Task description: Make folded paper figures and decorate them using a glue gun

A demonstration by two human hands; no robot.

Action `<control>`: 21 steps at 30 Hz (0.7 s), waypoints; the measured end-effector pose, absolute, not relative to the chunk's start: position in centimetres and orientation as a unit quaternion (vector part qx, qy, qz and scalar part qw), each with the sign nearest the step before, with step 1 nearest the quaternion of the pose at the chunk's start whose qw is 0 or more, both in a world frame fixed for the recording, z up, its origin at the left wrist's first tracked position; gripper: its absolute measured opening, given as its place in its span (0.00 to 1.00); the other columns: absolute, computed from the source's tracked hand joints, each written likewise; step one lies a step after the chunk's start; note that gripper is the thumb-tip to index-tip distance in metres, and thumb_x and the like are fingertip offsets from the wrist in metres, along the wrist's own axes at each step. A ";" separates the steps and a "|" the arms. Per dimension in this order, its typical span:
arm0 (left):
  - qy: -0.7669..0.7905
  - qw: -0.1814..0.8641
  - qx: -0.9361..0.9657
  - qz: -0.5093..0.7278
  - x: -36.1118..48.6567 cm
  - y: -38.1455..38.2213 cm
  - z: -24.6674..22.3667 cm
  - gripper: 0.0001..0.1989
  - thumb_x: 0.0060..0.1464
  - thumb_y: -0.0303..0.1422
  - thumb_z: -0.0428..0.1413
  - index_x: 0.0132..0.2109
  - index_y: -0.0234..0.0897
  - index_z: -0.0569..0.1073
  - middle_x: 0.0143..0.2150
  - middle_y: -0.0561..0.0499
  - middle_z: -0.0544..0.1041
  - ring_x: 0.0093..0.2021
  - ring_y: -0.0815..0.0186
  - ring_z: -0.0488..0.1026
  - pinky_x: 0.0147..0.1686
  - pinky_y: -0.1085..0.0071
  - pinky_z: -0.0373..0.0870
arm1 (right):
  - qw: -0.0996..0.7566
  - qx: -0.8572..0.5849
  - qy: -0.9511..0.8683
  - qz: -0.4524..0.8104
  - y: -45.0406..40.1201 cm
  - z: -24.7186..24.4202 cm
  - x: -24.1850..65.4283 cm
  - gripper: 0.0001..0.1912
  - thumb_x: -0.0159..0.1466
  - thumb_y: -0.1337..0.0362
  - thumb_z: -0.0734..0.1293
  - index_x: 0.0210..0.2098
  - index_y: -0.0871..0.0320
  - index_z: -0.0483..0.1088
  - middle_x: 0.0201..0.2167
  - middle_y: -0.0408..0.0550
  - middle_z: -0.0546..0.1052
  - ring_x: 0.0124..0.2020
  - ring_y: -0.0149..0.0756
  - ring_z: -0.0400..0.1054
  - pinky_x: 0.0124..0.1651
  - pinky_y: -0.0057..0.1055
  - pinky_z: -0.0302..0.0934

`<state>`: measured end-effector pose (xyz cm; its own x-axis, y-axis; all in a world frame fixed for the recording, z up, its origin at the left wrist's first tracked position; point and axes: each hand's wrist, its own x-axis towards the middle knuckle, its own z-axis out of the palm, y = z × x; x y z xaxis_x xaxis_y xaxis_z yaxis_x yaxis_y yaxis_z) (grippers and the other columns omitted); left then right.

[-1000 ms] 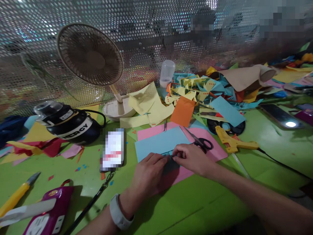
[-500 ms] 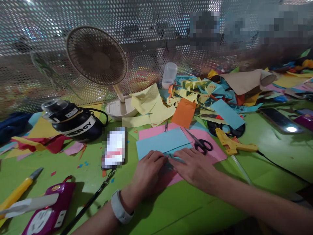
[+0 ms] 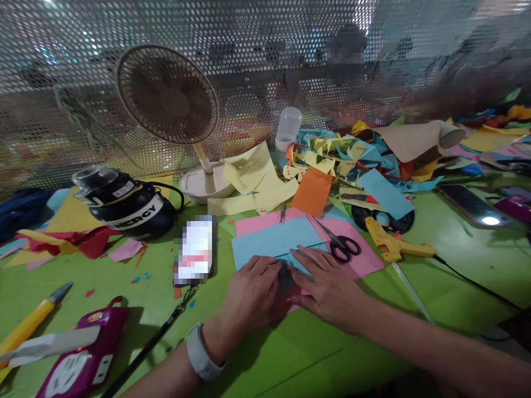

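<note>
A sheet of light blue paper (image 3: 277,235) lies on pink paper (image 3: 367,255) in front of me, with a folded or second edge near my fingers. My left hand (image 3: 253,290) rests at its lower left, fingers bent and close together on the blue paper; the thumb is hidden. To the right, my right hand (image 3: 327,284) lies over the same paper with its fingers spread and stretched out. Just beyond it, scissors (image 3: 343,247) with dark handles sit on the pink paper. An orange paper piece (image 3: 312,190) lies behind.
A yellow glue gun (image 3: 396,243) with a cord lies at right, near a lit phone (image 3: 473,205). At left are another phone (image 3: 194,250), a black bottle (image 3: 124,204), a purple device (image 3: 83,354) and a yellow cutter (image 3: 35,320). Behind stand a fan (image 3: 168,97) and paper scraps (image 3: 323,152).
My right hand's fingers have spread apart and shifted slightly, its thumb now showing lower down. My left hand stays at nearly the same place on the blue paper.
</note>
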<state>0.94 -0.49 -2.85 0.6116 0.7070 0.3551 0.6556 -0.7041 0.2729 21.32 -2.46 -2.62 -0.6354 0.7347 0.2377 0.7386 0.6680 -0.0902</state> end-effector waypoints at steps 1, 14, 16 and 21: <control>0.384 0.059 0.895 0.220 1.0 -0.5 -2.8 0.09 0.58 0.27 0.48 0.43 0.35 0.71 0.39 0.43 0.76 0.39 0.57 0.71 0.36 0.59 0.73 | 0.128 -0.410 -0.903 -0.004 -2.4 -2.6 21.3 0.28 0.66 0.48 0.59 0.55 0.62 0.68 0.60 0.64 0.66 0.63 0.53 0.54 0.59 0.52 0.56; 0.398 0.053 0.890 0.216 1.3 -0.4 -2.8 0.07 0.62 0.32 0.48 0.38 0.38 0.69 0.36 0.47 0.74 0.36 0.60 0.69 0.35 0.62 0.69 | 0.119 -0.441 -0.889 -0.039 -2.0 -3.1 20.9 0.21 0.68 0.58 0.57 0.55 0.62 0.69 0.59 0.61 0.67 0.62 0.52 0.56 0.61 0.52 0.53; 0.396 0.058 0.887 0.230 1.4 -0.2 -2.9 0.07 0.61 0.32 0.49 0.37 0.38 0.70 0.36 0.47 0.74 0.37 0.60 0.69 0.36 0.62 0.69 | 0.114 -0.443 -0.888 -0.041 -1.9 -3.2 20.9 0.21 0.68 0.58 0.58 0.54 0.62 0.69 0.59 0.61 0.67 0.62 0.52 0.56 0.61 0.51 0.53; 0.426 0.122 0.851 0.283 1.4 0.3 -3.6 0.06 0.61 0.31 0.50 0.37 0.39 0.71 0.36 0.47 0.74 0.37 0.60 0.69 0.36 0.62 0.70 | 0.123 -0.445 -0.886 -0.045 -1.7 -3.3 21.0 0.21 0.68 0.58 0.58 0.55 0.62 0.69 0.58 0.61 0.68 0.61 0.51 0.57 0.60 0.51 0.54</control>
